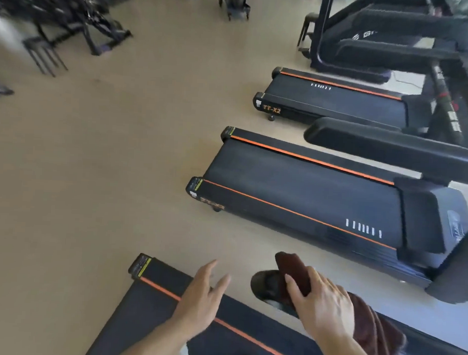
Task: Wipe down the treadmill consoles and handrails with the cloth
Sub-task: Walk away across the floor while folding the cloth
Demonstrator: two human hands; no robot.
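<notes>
A dark brown cloth (373, 328) lies draped over the black handrail (265, 283) of the nearest treadmill, low in the view. My right hand (321, 304) presses on the cloth and grips it around the rail, near the rail's rounded end. To its left my left hand (203, 296) hovers flat with fingers apart, holding nothing, above the nearest treadmill's belt (152, 313). No console is in view.
Two more black treadmills with orange stripes, one in the middle (302, 191) and one farther back (335, 101), lie to the right, a handrail (389, 149) between them. Black exercise equipment (73, 14) stands at the top left. Bare beige floor (107, 158) spreads across the left.
</notes>
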